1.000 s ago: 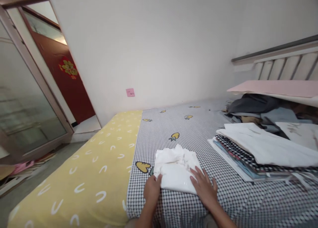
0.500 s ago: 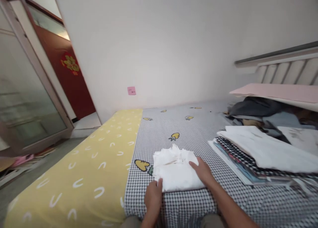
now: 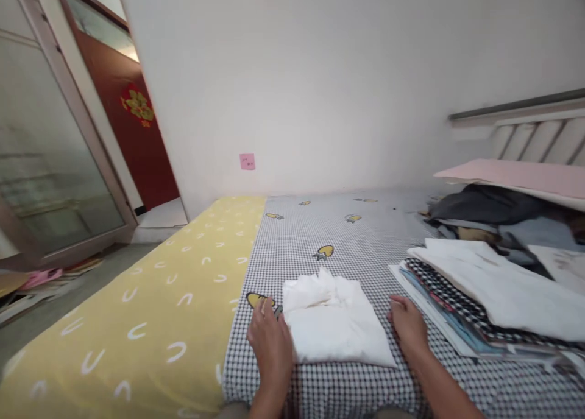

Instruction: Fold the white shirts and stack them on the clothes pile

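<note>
A folded white garment [image 3: 333,324] lies on the black-and-white checked bed sheet [image 3: 347,242] close in front of me. My left hand [image 3: 270,343] rests on the sheet against the garment's left edge, fingers together and pointing away. My right hand [image 3: 408,327] lies flat on the sheet just off the garment's right edge, a small gap between them. Neither hand holds anything.
A stack of folded clothes [image 3: 484,297] sits to the right, with dark garments and a pink board [image 3: 512,175] behind it near the headboard. A yellow blanket [image 3: 155,309] covers the bed's left side. A glass door and red door stand at left, with clutter on the floor.
Both hands slid off the white garment: the left moved out to its left edge, the right swept across to the sheet on its right side. The garment lies flatter.
</note>
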A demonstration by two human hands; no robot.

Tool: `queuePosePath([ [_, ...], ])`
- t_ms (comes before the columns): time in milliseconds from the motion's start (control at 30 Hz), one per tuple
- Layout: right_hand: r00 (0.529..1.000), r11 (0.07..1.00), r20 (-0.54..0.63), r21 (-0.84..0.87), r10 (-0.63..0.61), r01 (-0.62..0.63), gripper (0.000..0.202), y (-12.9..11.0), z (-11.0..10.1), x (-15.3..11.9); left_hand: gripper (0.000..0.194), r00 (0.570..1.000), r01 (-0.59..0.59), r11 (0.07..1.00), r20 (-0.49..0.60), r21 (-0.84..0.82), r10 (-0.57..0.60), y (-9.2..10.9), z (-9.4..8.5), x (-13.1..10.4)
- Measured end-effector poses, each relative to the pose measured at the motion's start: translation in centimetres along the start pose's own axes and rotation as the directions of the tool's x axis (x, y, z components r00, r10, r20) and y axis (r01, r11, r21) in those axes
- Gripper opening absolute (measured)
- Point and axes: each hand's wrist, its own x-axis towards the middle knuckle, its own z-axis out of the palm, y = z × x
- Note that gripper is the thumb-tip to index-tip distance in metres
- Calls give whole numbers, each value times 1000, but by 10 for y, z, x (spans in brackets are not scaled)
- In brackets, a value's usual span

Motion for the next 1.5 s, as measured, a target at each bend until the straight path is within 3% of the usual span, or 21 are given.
queuePosePath([
  [100,974,975,-56,-44,-219,217,53,-32,9,-8,49,977,-200,977,-66,67,204,32,12,3],
  [200,899,894,3,-110,-437,435,56,-48,32,-29,55,926,-361,933,117,-6,359,41,41,-2],
  [300,881,894,195,-46,-430,446,47,-32,61,-51,56,868,-330,933,343,-141,359,23,75,-11],
  [433,870,914,300,21,-392,405,40,0,81,-60,56,877,-213,949,383,-232,290,-2,97,-16],
  [733,891,938,300,50,-340,342,40,-11,68,-59,54,889,-270,946,330,-182,317,2,93,-18],
  [933,923,942,190,84,-334,324,42,-9,66,-57,53,881,-339,935,314,-101,353,2,93,-18],
  [1233,902,906,205,-114,-379,406,38,-12,69,-57,50,886,-353,935,311,-25,342,6,92,-16],
  [1500,873,853,154,-189,-463,486,39,-8,74,-59,48,856,-508,814,270,280,441,6,90,-18],
])
